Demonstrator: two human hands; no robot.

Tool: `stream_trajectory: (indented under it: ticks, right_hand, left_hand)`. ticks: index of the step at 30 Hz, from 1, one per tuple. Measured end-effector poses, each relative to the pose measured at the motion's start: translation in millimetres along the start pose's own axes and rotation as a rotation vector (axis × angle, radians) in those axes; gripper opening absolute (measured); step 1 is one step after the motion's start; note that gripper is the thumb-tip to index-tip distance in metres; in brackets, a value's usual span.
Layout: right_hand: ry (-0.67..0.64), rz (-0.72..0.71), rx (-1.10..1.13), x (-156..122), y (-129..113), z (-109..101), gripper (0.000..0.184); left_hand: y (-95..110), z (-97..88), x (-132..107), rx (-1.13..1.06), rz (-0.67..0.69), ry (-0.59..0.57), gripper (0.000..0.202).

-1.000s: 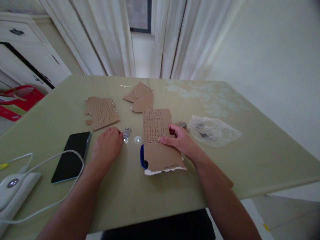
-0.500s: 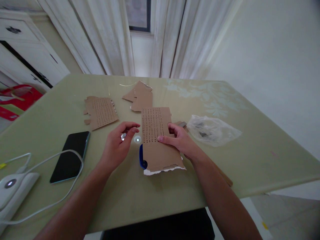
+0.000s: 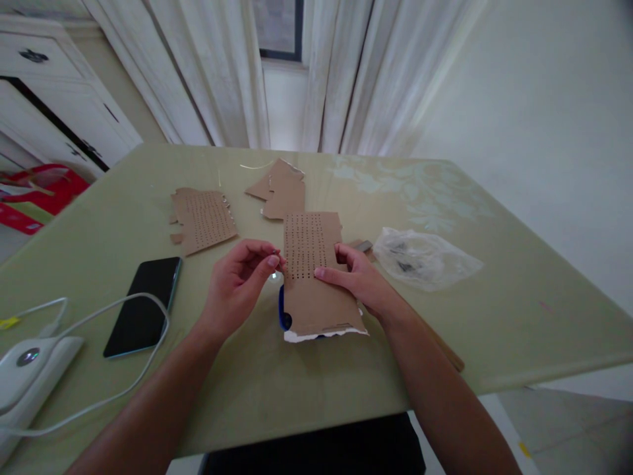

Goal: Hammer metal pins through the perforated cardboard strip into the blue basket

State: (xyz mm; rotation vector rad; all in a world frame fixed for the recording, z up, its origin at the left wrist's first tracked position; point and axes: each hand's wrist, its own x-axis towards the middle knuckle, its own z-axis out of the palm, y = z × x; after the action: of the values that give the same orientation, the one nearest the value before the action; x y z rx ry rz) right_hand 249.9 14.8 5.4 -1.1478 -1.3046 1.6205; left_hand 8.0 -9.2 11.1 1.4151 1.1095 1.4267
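Observation:
My right hand [image 3: 353, 274] grips the right edge of a brown cardboard piece [image 3: 321, 300], thumb on top and fingers beneath. Rows of small holes cover the cardboard's upper part, and its near edge is torn white. At its left edge my left hand [image 3: 242, 277] has thumb and fingertips pinched together; whatever they hold is too small to make out. A blue object [image 3: 283, 310] with a dark round end sticks out from under the cardboard, mostly hidden. Just beyond the left fingertips, a small clear round item [image 3: 274, 276] is partly covered.
A second holed cardboard piece [image 3: 208, 221] and cardboard scraps [image 3: 284, 194] lie farther back. To the right is a clear plastic bag [image 3: 428, 260] with small dark items. At left are a phone [image 3: 143, 307], a white cable [image 3: 123, 392] and a white power strip [image 3: 39, 369].
My left hand has closed its fingertips into a pinch and come up to the cardboard's left edge. My right hand keeps its hold; the view has shifted slightly.

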Motion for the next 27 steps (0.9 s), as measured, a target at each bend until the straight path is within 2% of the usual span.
stream_trajectory:
  ticks: [15, 23, 27]
  right_hand:
    - [0.002, 0.018, -0.029, 0.6, -0.4, -2.7, 0.045]
    - [-0.005, 0.009, -0.039, 0.4, -1.9, -2.7, 0.045]
    - [-0.004, 0.005, -0.056, -0.1, -2.3, -2.6, 0.045]
  left_hand:
    - [-2.9, -1.5, 0.9, -0.022, 0.012, -0.072, 0.022]
    - [-7.6, -5.0, -2.2, 0.063, 0.03, -0.163, 0.014]
    - [-6.4, -8.7, -3.0, 0.095, 0.058, -0.171, 0.012]
